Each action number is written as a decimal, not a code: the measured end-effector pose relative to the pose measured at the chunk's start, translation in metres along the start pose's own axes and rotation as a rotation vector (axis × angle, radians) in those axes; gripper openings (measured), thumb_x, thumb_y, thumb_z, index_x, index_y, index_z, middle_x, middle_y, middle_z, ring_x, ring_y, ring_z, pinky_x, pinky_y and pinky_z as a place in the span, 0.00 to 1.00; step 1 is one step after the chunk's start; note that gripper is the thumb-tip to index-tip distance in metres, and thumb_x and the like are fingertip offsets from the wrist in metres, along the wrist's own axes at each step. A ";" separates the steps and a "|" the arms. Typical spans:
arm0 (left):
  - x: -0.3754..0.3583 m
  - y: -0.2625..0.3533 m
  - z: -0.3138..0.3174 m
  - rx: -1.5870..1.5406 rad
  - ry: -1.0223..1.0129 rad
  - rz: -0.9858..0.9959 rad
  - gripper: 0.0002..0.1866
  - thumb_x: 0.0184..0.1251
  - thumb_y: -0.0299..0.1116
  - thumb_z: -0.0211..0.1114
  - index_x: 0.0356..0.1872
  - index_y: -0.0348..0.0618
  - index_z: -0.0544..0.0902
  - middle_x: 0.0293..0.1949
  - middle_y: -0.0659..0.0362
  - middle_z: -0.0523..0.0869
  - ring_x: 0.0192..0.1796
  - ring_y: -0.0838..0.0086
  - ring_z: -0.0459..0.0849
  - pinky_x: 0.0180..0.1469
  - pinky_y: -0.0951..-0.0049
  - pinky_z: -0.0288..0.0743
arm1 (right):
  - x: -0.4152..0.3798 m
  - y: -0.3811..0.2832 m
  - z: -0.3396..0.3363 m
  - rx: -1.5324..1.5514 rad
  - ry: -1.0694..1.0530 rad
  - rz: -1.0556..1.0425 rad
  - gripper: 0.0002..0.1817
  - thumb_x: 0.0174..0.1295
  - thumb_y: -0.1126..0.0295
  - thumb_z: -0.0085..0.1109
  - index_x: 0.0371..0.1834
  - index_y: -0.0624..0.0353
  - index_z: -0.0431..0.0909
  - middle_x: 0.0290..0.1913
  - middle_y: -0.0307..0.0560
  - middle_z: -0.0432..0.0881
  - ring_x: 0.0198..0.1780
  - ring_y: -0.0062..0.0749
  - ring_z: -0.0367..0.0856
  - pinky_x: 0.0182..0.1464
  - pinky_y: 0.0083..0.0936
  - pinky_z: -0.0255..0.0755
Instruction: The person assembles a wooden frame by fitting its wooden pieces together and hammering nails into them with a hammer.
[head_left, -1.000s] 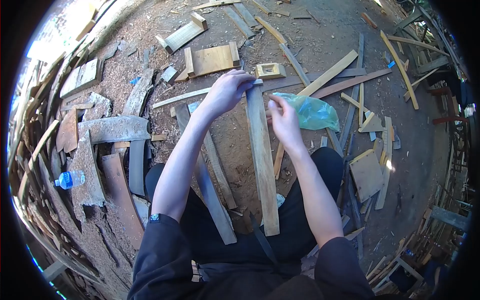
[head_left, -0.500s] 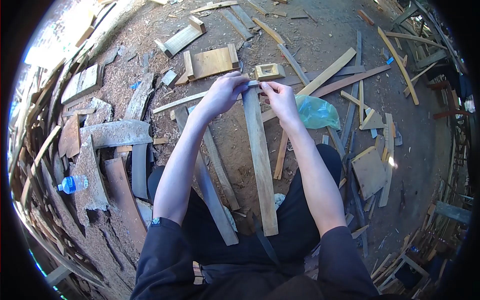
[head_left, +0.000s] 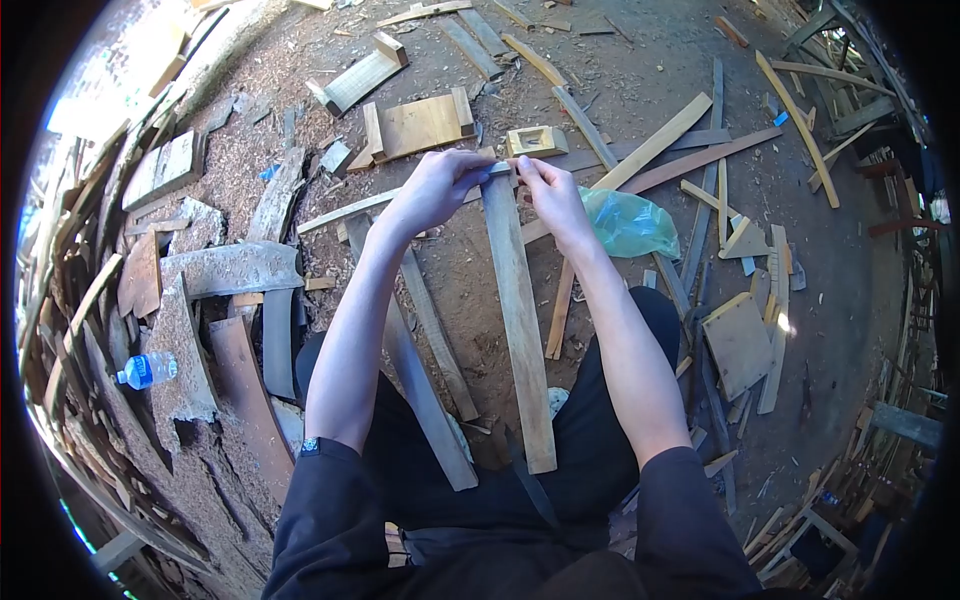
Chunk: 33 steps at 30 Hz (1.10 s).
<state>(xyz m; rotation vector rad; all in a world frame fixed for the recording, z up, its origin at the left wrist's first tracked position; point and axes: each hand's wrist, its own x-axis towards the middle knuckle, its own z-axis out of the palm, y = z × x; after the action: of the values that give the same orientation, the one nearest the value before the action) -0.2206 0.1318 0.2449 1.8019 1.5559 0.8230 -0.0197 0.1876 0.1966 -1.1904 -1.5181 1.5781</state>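
A long wooden plank (head_left: 515, 300) slants away from my lap, its far end under my hands. Across that end lies a thin wooden strip (head_left: 345, 210), which sticks out far to the left. My left hand (head_left: 437, 188) is closed over the strip with the fingers curled down, partly hidden behind the wrist. At the strip's right end, my right hand (head_left: 556, 203) pinches with thumb and forefinger close to the plank's corner. A second plank (head_left: 425, 410) leans on my left leg, beside a narrower board (head_left: 437, 335).
Beyond my hands lie a small block with a recess (head_left: 537, 141) and a wooden piece with raised ends (head_left: 420, 126). A green plastic bag (head_left: 630, 222) is right of my right hand. A water bottle (head_left: 147, 370) lies at left. Boards (head_left: 665, 140) and offcuts cover the ground.
Both hands have shifted slightly to the left, and the thin strip has slid a little left with them. The long plank's far end has moved slightly left too.
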 end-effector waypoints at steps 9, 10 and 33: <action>0.001 0.000 -0.006 -0.015 -0.073 -0.112 0.16 0.75 0.28 0.68 0.60 0.37 0.88 0.47 0.44 0.92 0.50 0.58 0.92 0.55 0.62 0.83 | 0.007 0.007 -0.007 -0.043 -0.084 -0.024 0.21 0.85 0.57 0.50 0.58 0.62 0.87 0.43 0.36 0.87 0.46 0.18 0.79 0.50 0.24 0.73; 0.002 0.000 -0.005 -0.015 -0.074 -0.112 0.16 0.75 0.28 0.68 0.60 0.37 0.88 0.47 0.44 0.92 0.50 0.58 0.92 0.55 0.62 0.83 | 0.006 0.006 -0.006 -0.052 -0.053 -0.041 0.22 0.85 0.58 0.50 0.55 0.67 0.86 0.39 0.38 0.87 0.42 0.17 0.77 0.48 0.24 0.73; 0.005 0.004 -0.007 0.007 -0.110 -0.107 0.16 0.77 0.27 0.66 0.61 0.35 0.86 0.50 0.51 0.92 0.51 0.69 0.90 0.59 0.67 0.82 | 0.013 0.005 -0.011 0.102 -0.179 -0.013 0.18 0.83 0.54 0.54 0.57 0.54 0.87 0.49 0.33 0.86 0.53 0.18 0.81 0.55 0.26 0.75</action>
<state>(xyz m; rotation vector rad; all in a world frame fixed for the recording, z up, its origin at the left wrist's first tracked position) -0.2230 0.1365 0.2531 1.7229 1.5708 0.6576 -0.0143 0.2027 0.1904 -1.0031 -1.5322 1.7706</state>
